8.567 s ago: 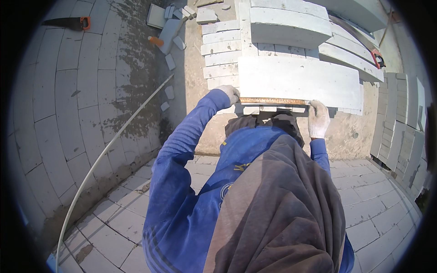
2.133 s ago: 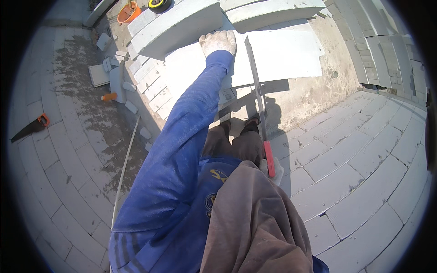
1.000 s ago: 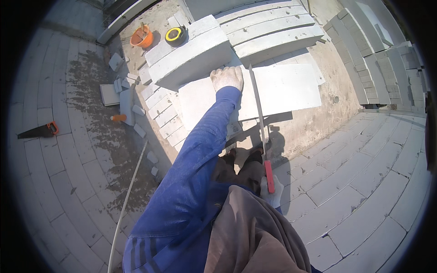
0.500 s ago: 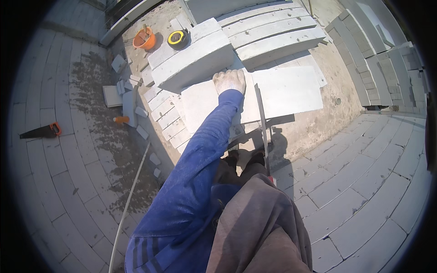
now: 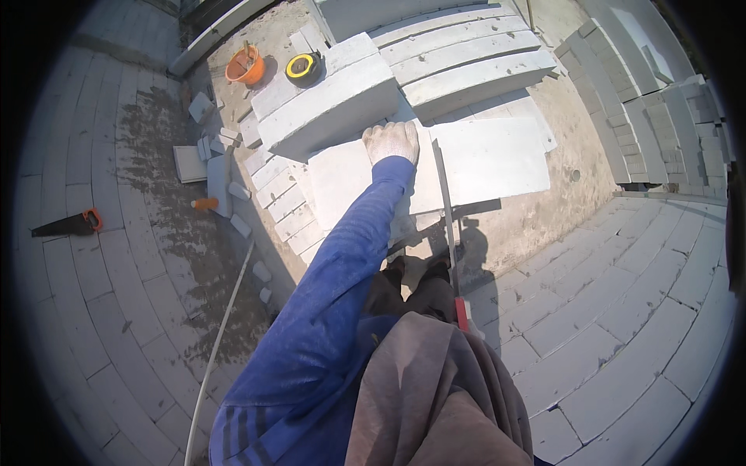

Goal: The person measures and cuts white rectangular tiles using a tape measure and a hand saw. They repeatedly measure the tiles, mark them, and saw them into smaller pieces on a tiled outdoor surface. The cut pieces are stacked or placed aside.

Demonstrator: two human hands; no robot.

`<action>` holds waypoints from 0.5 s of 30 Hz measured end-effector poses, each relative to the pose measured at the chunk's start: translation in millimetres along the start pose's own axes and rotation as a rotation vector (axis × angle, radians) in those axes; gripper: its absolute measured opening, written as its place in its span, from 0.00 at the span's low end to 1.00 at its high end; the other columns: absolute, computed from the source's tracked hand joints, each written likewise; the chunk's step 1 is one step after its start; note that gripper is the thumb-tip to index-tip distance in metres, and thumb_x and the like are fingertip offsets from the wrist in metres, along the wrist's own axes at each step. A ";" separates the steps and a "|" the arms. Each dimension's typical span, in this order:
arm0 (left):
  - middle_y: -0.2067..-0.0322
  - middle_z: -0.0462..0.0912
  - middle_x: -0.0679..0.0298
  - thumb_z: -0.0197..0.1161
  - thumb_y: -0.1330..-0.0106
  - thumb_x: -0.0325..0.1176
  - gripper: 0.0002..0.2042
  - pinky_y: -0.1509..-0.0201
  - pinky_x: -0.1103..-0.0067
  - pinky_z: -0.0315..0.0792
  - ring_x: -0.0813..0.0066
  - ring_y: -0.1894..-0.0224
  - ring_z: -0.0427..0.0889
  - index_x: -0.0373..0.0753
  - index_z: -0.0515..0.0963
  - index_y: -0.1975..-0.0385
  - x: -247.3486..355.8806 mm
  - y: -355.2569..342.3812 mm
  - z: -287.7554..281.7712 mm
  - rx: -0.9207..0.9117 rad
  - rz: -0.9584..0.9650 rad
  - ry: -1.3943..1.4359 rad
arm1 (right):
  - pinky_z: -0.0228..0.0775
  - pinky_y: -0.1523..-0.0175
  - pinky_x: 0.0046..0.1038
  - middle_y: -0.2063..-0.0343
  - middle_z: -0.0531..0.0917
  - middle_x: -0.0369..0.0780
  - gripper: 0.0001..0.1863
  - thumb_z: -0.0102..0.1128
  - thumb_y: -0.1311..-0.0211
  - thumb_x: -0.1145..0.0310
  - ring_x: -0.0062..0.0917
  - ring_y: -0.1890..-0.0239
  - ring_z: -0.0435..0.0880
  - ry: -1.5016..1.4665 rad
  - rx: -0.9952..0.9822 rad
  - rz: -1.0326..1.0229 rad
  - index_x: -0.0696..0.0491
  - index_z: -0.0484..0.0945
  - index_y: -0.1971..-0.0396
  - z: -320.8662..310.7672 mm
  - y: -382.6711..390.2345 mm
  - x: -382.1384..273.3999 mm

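Observation:
My left hand point(image 5: 391, 144), in a pale work glove, presses on a white block point(image 5: 342, 182), its fingers curled at the block's far edge. Just right of it a handsaw point(image 5: 448, 210) stands edge-on in a gap, with a white slab point(image 5: 497, 161) on the blade's other side. The saw's red handle point(image 5: 462, 314) shows beside brown cloth point(image 5: 435, 388) that hangs over my right side. That cloth hides nearly all of my right hand; only a pale sliver shows by the handle.
A tape measure point(image 5: 303, 70) lies on a large block point(image 5: 334, 101), near an orange bucket point(image 5: 245, 65). Left on the floor are another saw point(image 5: 70, 224) and block offcuts point(image 5: 219, 182). Long blocks point(image 5: 478, 81) lie behind; more are stacked at right point(image 5: 660, 132). A thin pole point(image 5: 217, 349) slants at left.
The handsaw has shifted slightly, and more of its red handle shows past the cloth. The cloth's folds have moved. My left hand stays in place on the block.

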State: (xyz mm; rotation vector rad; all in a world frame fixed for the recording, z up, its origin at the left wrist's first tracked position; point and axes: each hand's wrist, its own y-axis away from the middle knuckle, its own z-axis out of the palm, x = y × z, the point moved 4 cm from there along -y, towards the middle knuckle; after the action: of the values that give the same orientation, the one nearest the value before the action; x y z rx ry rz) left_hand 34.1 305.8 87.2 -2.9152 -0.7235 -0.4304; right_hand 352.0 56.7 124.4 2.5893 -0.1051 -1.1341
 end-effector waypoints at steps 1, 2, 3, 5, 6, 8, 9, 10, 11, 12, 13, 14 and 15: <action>0.55 0.90 0.49 0.40 0.20 0.48 0.28 0.29 0.55 0.66 0.47 0.47 0.86 0.39 0.90 0.60 -0.4 1.0 -0.4 0.002 0.006 -0.005 | 0.73 0.66 0.36 0.76 0.80 0.47 0.13 0.68 0.31 0.64 0.43 0.74 0.80 -0.028 -0.007 -0.039 0.56 0.76 0.68 3.6 -10.2 -0.2; 0.55 0.90 0.49 0.40 0.20 0.48 0.28 0.29 0.55 0.66 0.47 0.47 0.86 0.39 0.90 0.60 -0.2 -0.7 -1.0 0.001 0.005 -0.002 | 0.73 0.66 0.36 0.76 0.80 0.47 0.13 0.68 0.31 0.64 0.43 0.74 0.81 -0.054 -0.017 -0.075 0.56 0.77 0.68 8.9 -23.8 0.4; 0.55 0.90 0.49 0.40 0.20 0.48 0.28 0.30 0.55 0.66 0.47 0.47 0.86 0.39 0.90 0.60 -0.7 0.6 -1.2 -0.008 0.004 0.007 | 0.73 0.66 0.36 0.76 0.80 0.47 0.12 0.68 0.31 0.64 0.42 0.74 0.81 -0.064 -0.026 -0.105 0.56 0.77 0.68 12.9 -33.0 2.5; 0.55 0.90 0.49 0.41 0.20 0.47 0.28 0.31 0.55 0.67 0.48 0.47 0.86 0.38 0.90 0.60 -0.2 0.1 -1.7 -0.023 0.003 -0.001 | 0.73 0.66 0.36 0.76 0.80 0.47 0.12 0.68 0.31 0.64 0.41 0.74 0.81 -0.075 -0.028 -0.157 0.56 0.78 0.68 18.0 -40.3 6.6; 0.56 0.90 0.49 0.41 0.21 0.47 0.27 0.31 0.54 0.67 0.47 0.48 0.86 0.38 0.90 0.60 0.5 -1.7 -1.7 -0.033 0.006 -0.014 | 0.73 0.66 0.36 0.76 0.81 0.46 0.11 0.68 0.32 0.65 0.40 0.74 0.81 -0.082 -0.021 -0.153 0.56 0.78 0.68 19.9 -44.6 8.5; 0.58 0.90 0.50 0.42 0.21 0.46 0.26 0.34 0.53 0.69 0.47 0.50 0.87 0.38 0.89 0.62 1.4 -1.1 0.4 -0.066 0.016 -0.019 | 0.73 0.66 0.35 0.76 0.81 0.46 0.11 0.68 0.32 0.65 0.39 0.74 0.82 -0.075 -0.020 -0.114 0.56 0.79 0.68 13.9 -26.5 10.4; 0.58 0.90 0.50 0.42 0.22 0.46 0.26 0.35 0.53 0.69 0.47 0.51 0.87 0.38 0.89 0.62 2.5 -0.7 -1.1 -0.011 0.038 -0.011 | 0.73 0.65 0.35 0.76 0.81 0.46 0.10 0.67 0.32 0.65 0.38 0.75 0.82 -0.054 -0.013 -0.071 0.56 0.79 0.68 6.8 -10.2 9.7; 0.59 0.91 0.50 0.42 0.22 0.46 0.26 0.35 0.53 0.69 0.47 0.51 0.87 0.38 0.89 0.63 2.5 0.6 -1.2 0.006 0.042 -0.009 | 0.74 0.65 0.35 0.76 0.81 0.46 0.10 0.67 0.32 0.65 0.38 0.75 0.82 -0.013 -0.018 -0.027 0.56 0.79 0.67 1.1 -0.2 6.7; 0.59 0.91 0.50 0.41 0.22 0.46 0.26 0.35 0.53 0.70 0.47 0.52 0.87 0.38 0.89 0.63 1.7 0.7 0.0 -0.015 0.025 -0.028 | 0.74 0.65 0.35 0.76 0.81 0.46 0.10 0.67 0.32 0.65 0.37 0.75 0.82 0.007 -0.017 -0.002 0.56 0.80 0.67 -4.4 4.2 1.0; 0.59 0.90 0.49 0.41 0.22 0.46 0.27 0.36 0.53 0.70 0.47 0.52 0.87 0.38 0.89 0.64 1.6 1.8 -1.4 0.026 0.031 0.004 | 0.74 0.65 0.35 0.76 0.82 0.46 0.10 0.67 0.32 0.66 0.37 0.75 0.82 0.014 -0.014 0.007 0.56 0.80 0.67 -8.6 5.5 -7.1; 0.59 0.90 0.49 0.41 0.22 0.46 0.27 0.36 0.53 0.70 0.47 0.52 0.87 0.38 0.89 0.63 1.7 1.1 -2.3 0.044 0.042 0.004 | 0.74 0.65 0.35 0.77 0.82 0.46 0.09 0.67 0.32 0.66 0.36 0.75 0.83 0.005 -0.018 -0.005 0.56 0.81 0.67 -11.0 -1.7 -17.0; 0.58 0.90 0.49 0.42 0.22 0.46 0.27 0.36 0.53 0.70 0.46 0.51 0.87 0.38 0.89 0.63 1.0 1.9 -1.7 0.025 0.037 -0.007 | 0.74 0.65 0.35 0.77 0.82 0.46 0.09 0.67 0.32 0.66 0.35 0.75 0.83 -0.018 -0.030 -0.025 0.56 0.81 0.67 -10.9 -11.9 -27.7; 0.58 0.90 0.49 0.42 0.22 0.46 0.27 0.36 0.53 0.70 0.46 0.51 0.87 0.38 0.89 0.63 0.6 0.8 -1.2 -0.002 0.031 -0.018 | 0.74 0.65 0.35 0.77 0.82 0.45 0.09 0.67 0.32 0.66 0.35 0.75 0.83 -0.052 -0.060 -0.037 0.56 0.81 0.67 -7.7 -32.8 -37.4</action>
State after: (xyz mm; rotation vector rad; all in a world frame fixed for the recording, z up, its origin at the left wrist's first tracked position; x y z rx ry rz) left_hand 34.7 305.1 88.5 -2.9322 -0.6792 -0.4024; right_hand 330.2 96.9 145.5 2.5194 -0.0338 -1.1997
